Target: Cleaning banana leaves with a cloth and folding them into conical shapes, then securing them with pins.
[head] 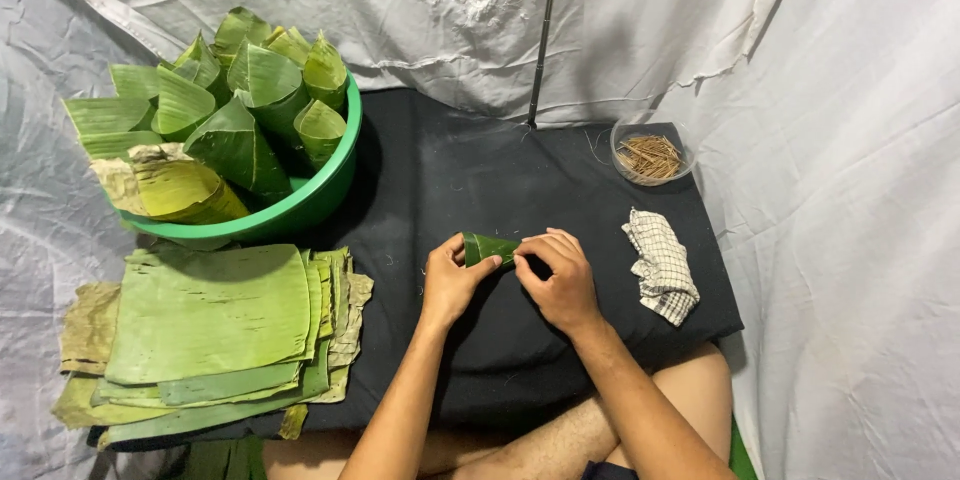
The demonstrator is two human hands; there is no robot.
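Note:
A rolled piece of green banana leaf [486, 247] lies between both hands over the black cloth [450, 180]. My left hand [451, 281] grips its left end with thumb and fingers. My right hand [558, 277] closes over its right end, hiding that part of the leaf. Both forearms reach in from the bottom of the view.
A green basin [320, 195] holding several folded leaf cones stands at the back left. A stack of flat banana leaves [210, 325] lies at the front left. A clear bowl of thin sticks [650, 155], a checked cloth [660, 265] and a black stand pole [543, 35] are to the right and behind.

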